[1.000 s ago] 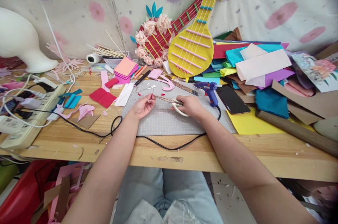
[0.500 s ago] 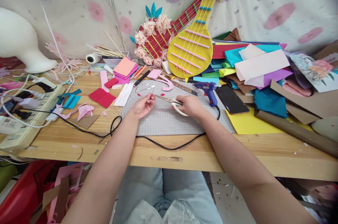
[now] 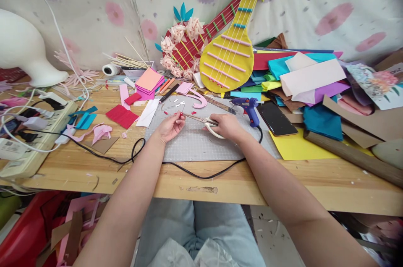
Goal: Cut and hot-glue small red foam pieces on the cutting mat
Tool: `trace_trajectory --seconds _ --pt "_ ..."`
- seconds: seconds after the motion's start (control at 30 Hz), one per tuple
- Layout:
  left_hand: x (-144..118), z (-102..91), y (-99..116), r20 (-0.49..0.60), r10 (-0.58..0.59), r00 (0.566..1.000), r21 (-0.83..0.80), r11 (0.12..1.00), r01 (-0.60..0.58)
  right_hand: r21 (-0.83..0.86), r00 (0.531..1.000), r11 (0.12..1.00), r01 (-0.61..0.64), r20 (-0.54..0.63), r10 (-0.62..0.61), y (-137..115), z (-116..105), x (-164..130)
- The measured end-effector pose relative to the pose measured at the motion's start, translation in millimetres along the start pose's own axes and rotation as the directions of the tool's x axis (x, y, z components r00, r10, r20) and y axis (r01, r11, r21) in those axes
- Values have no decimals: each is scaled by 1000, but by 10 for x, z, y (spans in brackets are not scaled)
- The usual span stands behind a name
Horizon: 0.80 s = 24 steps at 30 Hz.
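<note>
Head view: the left hand pinches a tiny red strip above the grey cutting mat. The right hand is closed around the handles of the scissors, whose blades point to 9 o'clock, with their tips at the strip. A blue glue gun lies at 2 o'clock from the right hand.

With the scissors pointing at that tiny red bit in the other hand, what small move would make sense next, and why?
Probably closing the scissors on the small red piece. The right hand grips the handles, the blade tips reach the left hand, which pinches the piece over the grey cutting mat. Small red bits already lie there.
</note>
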<state>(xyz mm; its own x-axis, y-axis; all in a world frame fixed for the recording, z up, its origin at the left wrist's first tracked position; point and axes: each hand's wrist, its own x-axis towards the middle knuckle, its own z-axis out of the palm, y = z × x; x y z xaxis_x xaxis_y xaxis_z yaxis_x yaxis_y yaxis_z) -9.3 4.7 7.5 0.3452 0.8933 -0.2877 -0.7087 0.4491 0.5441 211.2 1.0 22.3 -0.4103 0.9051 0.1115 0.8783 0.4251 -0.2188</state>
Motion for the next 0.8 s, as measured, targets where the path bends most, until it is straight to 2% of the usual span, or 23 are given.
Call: trace_trajectory --seconds 0.2,0.8 --pt "-2 -1 -13 -6 45 999 53 998 -45 -3 1000 1000 -11 2 11 -3 10 2" --pt "-7 6 0 -2 -10 1000 19 1000 10 -1 1000 1000 -6 26 6 5 11 3"
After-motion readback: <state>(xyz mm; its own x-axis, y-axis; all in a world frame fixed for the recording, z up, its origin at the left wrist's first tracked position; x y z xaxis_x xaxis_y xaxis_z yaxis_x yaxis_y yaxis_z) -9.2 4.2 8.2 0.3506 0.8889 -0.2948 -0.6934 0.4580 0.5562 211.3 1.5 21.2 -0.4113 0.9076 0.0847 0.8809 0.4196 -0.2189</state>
